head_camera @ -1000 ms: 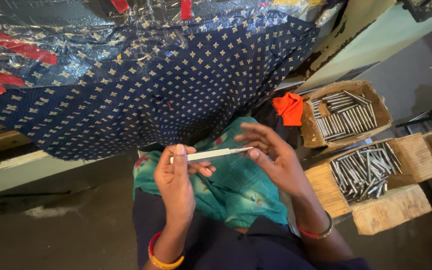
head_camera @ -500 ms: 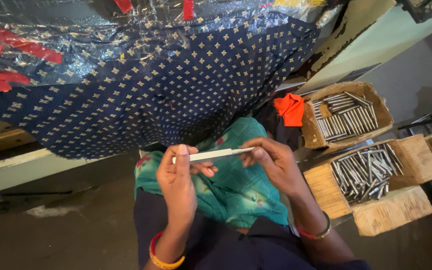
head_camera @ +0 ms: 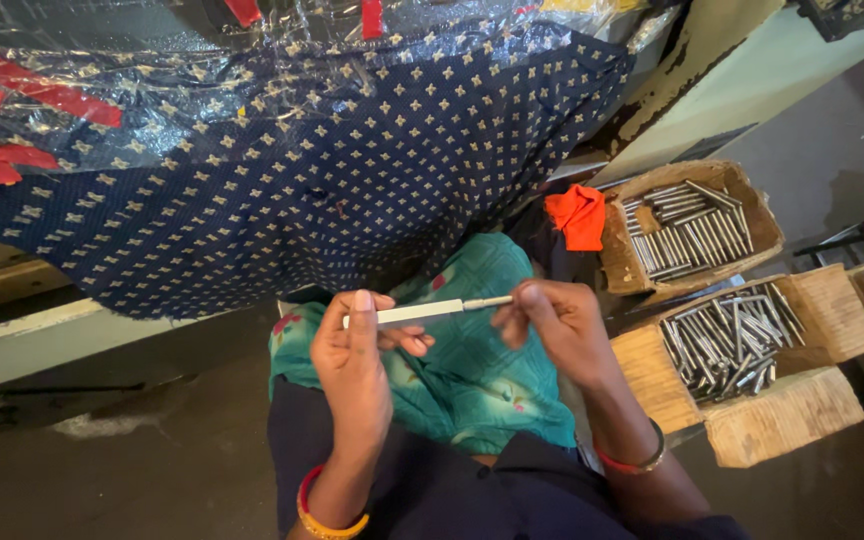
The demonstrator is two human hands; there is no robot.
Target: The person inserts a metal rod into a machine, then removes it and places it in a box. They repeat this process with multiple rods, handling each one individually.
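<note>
- A dark concrete floor (head_camera: 132, 470) lies below me, and a navy cloth with small pale dots (head_camera: 352, 180) hangs above my lap under a sheet of clear plastic (head_camera: 152, 90) with red strips showing through.
- A teal cloth (head_camera: 472, 390) is spread over my lap; I take it as the landmark for everything else.
- Just above the teal cloth I hold a thin white stick with a metal tip (head_camera: 422, 312), lying almost level, its metal end pointing to my right.
- My left hand (head_camera: 357, 350) is clenched around the white end of the stick, thumb up along its side, over the left part of the teal cloth.
- My right hand (head_camera: 557, 325) pinches the metal tip between its fingertips, over the right edge of the teal cloth.
- I wear a red and yellow bangle (head_camera: 327, 515) on my left wrist and a thin bangle (head_camera: 637, 462) on my right wrist, both at the near edge of the teal cloth.
- To the right of the teal cloth stands a cardboard box of metal rods (head_camera: 727, 345), close by my right forearm.
- Beyond it, farther right and up from the teal cloth, is a second box of rods (head_camera: 692, 230).
- An orange rag (head_camera: 577, 215) lies just above the teal cloth, touching that second box.
</note>
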